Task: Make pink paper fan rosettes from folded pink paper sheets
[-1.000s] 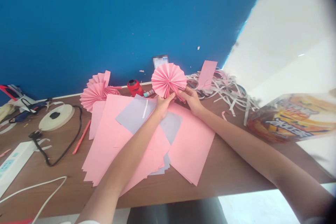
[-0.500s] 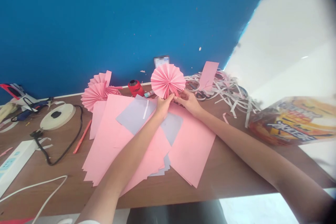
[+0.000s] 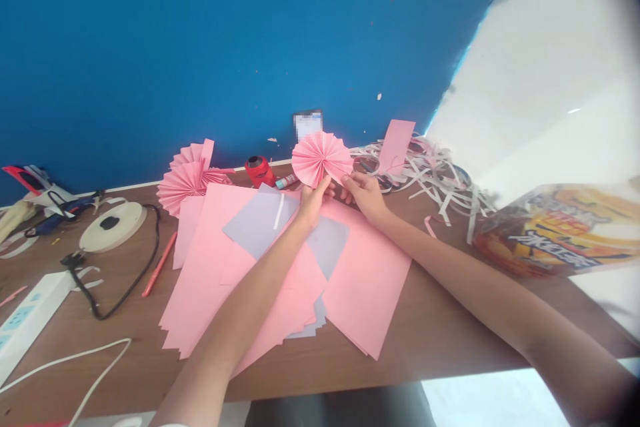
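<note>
A round pleated pink paper fan (image 3: 323, 155) is held up above the table in both hands. At its lower edge my left hand (image 3: 314, 203) is closed, thumb pressed on the folds. Opposite it, my right hand (image 3: 364, 193) pinches the lower right edge of the fan. Below the hands lie pink paper sheets (image 3: 370, 287) and grey paper pieces (image 3: 327, 243), with a thin white strip (image 3: 279, 211) on top. More pleated pink fans (image 3: 183, 180) rest together at the left, behind the sheets.
Against the blue wall stand a red bottle (image 3: 259, 172), a glue stick (image 3: 286, 181) and a phone (image 3: 308, 125). Shredded paper strips (image 3: 445, 180) pile up right of them, near a snack bag (image 3: 560, 230). Leftward are a red pen (image 3: 160, 263), tape roll (image 3: 113, 227) and power strip (image 3: 33, 320).
The paper fan has come down slightly and a gap shows between its lower edges. My right hand has shifted a little away from my left. The view has tilted slightly.
</note>
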`<control>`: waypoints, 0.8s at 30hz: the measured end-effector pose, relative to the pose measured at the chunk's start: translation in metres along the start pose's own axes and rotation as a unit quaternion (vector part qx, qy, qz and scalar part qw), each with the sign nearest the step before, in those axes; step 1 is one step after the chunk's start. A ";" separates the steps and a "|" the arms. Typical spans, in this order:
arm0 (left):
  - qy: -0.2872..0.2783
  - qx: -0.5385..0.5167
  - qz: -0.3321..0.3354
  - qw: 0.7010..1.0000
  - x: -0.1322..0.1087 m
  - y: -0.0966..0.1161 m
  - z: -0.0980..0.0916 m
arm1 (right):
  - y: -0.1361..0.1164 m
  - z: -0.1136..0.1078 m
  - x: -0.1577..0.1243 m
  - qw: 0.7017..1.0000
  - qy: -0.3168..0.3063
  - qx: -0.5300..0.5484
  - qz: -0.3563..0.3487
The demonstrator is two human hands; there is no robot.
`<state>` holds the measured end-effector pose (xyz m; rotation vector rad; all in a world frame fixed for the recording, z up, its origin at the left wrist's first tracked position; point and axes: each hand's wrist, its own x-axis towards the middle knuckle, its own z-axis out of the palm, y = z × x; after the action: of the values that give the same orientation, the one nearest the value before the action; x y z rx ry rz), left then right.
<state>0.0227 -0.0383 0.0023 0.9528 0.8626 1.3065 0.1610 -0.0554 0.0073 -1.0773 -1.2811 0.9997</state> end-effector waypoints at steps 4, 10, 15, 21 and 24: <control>-0.007 -0.052 -0.037 0.998 0.003 0.003 -0.002 | 0.000 -0.001 0.000 0.999 0.036 -0.010 0.009; -0.015 -0.063 -0.039 0.997 0.003 0.002 -0.004 | -0.004 0.001 -0.004 0.988 0.104 -0.103 -0.049; -0.019 -0.007 0.001 1.000 0.001 -0.001 0.000 | -0.008 0.005 -0.014 0.927 0.118 -0.327 -0.140; -0.012 0.011 0.010 1.000 0.001 -0.004 0.000 | -0.005 0.009 -0.018 0.865 0.087 -0.480 -0.119; -0.005 -0.011 -0.005 1.000 0.001 -0.006 0.000 | -0.004 0.011 -0.018 0.848 0.101 -0.511 -0.103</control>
<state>0.0249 -0.0375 -0.0035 0.9367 0.8430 1.2985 0.1487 -0.0733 0.0074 -1.7194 -1.7390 -0.0567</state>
